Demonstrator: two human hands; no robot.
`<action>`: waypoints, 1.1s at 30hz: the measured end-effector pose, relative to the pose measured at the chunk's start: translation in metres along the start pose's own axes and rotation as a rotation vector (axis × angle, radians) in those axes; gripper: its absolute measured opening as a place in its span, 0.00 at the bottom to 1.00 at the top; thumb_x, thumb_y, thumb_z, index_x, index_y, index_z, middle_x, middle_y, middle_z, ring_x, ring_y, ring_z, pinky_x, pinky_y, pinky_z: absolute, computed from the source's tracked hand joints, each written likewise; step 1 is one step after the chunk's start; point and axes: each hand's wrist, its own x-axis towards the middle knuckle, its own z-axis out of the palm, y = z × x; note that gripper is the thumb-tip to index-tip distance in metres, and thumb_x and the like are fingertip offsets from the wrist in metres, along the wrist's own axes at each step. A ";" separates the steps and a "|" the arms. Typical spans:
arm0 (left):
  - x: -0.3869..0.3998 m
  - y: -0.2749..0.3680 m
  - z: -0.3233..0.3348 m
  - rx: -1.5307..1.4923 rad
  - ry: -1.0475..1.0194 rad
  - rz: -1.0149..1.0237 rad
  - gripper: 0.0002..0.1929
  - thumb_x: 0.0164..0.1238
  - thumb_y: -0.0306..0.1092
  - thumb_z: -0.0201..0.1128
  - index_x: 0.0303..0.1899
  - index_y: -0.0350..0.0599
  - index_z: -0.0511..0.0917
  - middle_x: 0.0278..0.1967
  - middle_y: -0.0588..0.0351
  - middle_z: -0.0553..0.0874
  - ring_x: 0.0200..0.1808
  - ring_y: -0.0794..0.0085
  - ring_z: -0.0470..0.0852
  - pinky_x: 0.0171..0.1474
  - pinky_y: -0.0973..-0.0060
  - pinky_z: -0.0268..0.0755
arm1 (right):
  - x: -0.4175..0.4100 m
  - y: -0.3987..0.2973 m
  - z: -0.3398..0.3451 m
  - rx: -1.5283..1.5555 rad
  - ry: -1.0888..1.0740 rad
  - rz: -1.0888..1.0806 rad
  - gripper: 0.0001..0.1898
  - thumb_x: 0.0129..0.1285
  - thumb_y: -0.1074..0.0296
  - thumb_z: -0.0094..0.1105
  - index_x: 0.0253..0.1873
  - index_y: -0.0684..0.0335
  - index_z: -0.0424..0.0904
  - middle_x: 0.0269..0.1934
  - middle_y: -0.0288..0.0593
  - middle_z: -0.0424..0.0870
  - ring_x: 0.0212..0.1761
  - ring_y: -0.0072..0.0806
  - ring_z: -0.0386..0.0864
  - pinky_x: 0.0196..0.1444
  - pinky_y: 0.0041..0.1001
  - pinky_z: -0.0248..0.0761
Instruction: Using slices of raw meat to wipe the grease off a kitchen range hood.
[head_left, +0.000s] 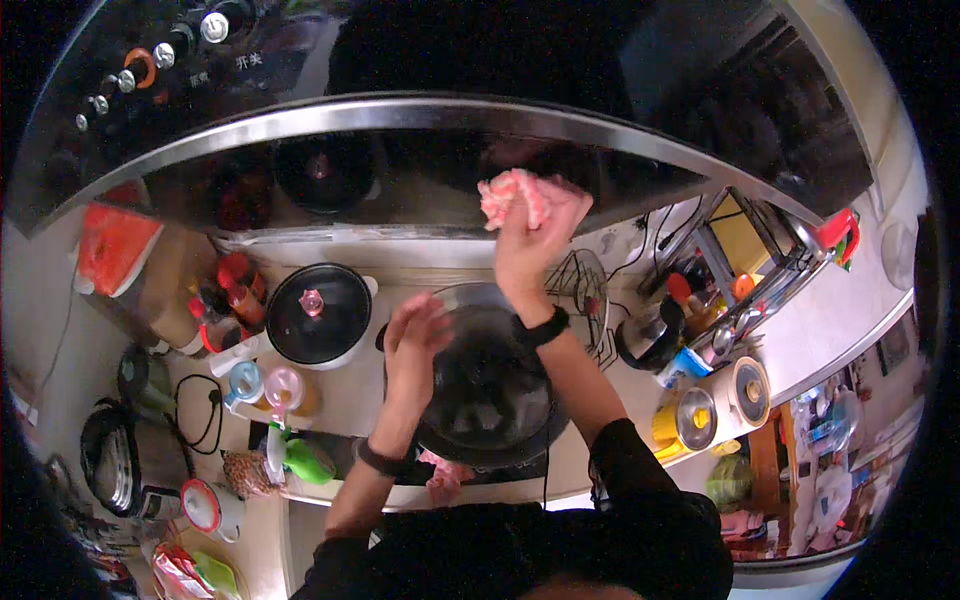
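My right hand (534, 244) grips a crumpled pink-and-white cloth (514, 196) at the lower dark glass panel (427, 176) of a range hood, where a dim reflection shows. My left hand (420, 334) is raised beside the left rim of a large dark wok (487, 382); it holds nothing, and its fingers are slightly blurred and apart. The wok sits on the cooktop below my arms. Another pink cloth (448, 477) lies at the front edge of the stove. Left of it is a green spray bottle (307, 459).
A black-lidded pot (319, 334) stands left of the wok, near sauce bottles (241, 281) and two small jars (283, 388). To the right are a wire rack (581, 296), a kettle (649, 334) and a yellow-handled lidded container (694, 418). The hood's metal edge (450, 112) curves overhead.
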 end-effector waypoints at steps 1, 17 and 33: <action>-0.005 -0.008 -0.012 0.002 0.013 -0.001 0.11 0.68 0.37 0.54 0.49 0.48 0.73 0.45 0.59 0.78 0.43 0.73 0.78 0.43 0.75 0.71 | -0.012 0.009 0.012 0.107 0.035 0.059 0.09 0.60 0.79 0.52 0.44 0.63 0.68 0.42 0.46 0.65 0.43 0.35 0.68 0.50 0.32 0.63; -0.046 -0.025 -0.050 0.072 0.076 0.010 0.10 0.67 0.39 0.57 0.46 0.48 0.74 0.40 0.59 0.80 0.38 0.77 0.78 0.40 0.78 0.72 | -0.068 0.053 0.032 0.963 0.055 1.002 0.13 0.61 0.76 0.56 0.41 0.58 0.59 0.32 0.40 0.69 0.31 0.27 0.71 0.26 0.29 0.68; -0.035 -0.032 -0.074 0.016 0.147 0.003 0.13 0.67 0.43 0.57 0.46 0.45 0.73 0.39 0.59 0.78 0.37 0.77 0.77 0.40 0.79 0.72 | -0.013 -0.051 0.052 0.962 0.170 0.643 0.12 0.64 0.81 0.39 0.47 0.58 0.53 0.35 0.44 0.70 0.25 0.25 0.69 0.24 0.19 0.65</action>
